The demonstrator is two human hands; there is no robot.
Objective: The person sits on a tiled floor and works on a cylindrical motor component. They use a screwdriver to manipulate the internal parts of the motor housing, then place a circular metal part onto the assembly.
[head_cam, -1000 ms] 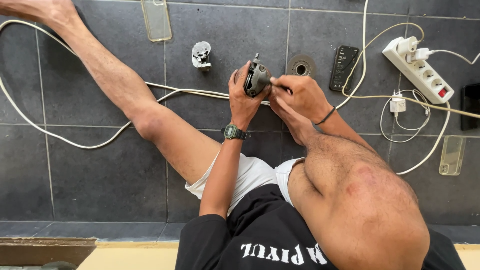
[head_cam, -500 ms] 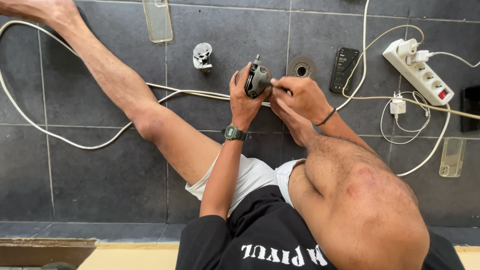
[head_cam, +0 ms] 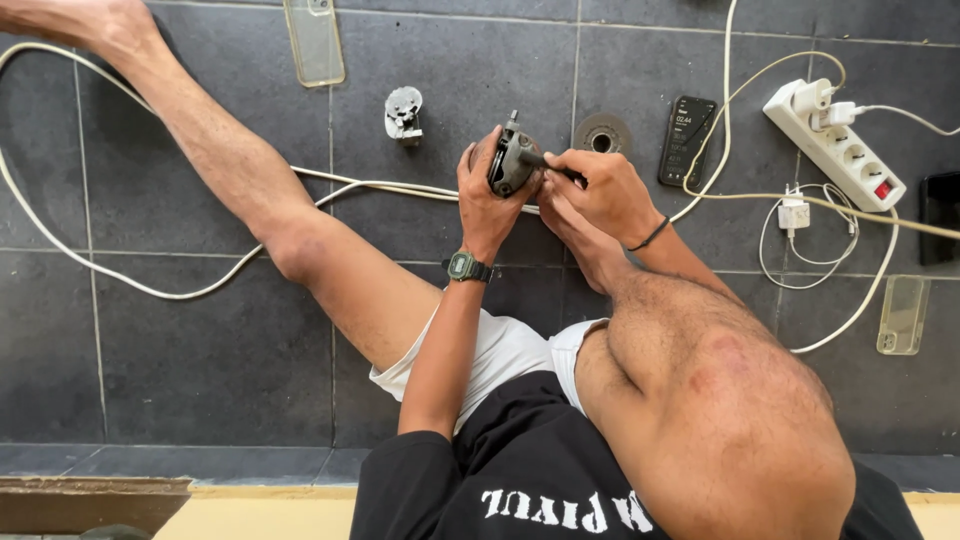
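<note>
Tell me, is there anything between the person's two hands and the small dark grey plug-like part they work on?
Nothing visible. The left hand grips the small dark grey plug-like part directly, and the right hand presses a thin dark tool against it.

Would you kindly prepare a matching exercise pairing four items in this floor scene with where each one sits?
Things:
1. dark grey plug body
2. white power strip
3. black phone with lit screen
4. clear phone case

Places:
A. top edge, left of centre
B. held in the left hand
C. far right, chargers plugged in
D. on the tile right of the round grey disc

Pairs: 1-B, 2-C, 3-D, 4-A
</note>
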